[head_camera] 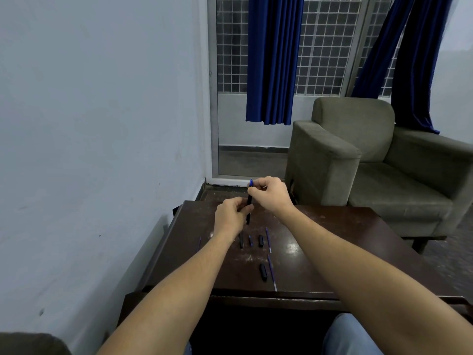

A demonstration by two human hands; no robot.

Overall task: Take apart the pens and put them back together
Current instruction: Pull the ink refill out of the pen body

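Whereas loose parts point(260, 240) lie on the bench point(332, 239), the pen point(249, 200) stands near upright above it: left hand point(230, 217) grips the lower barrel, right hand point(271, 193) pinches the blue top end, directly above.

**Stuff you just can't make out here**

The right hand point(271, 193) covers the pen point(249, 202) near its top, and the left hand point(229, 217) covers its middle. At 6 o'clock of that hand, the wrist hides part of a black piece point(241, 243). The other bits point(260, 240) on the tabletop point(332, 239) are too tiny to name.
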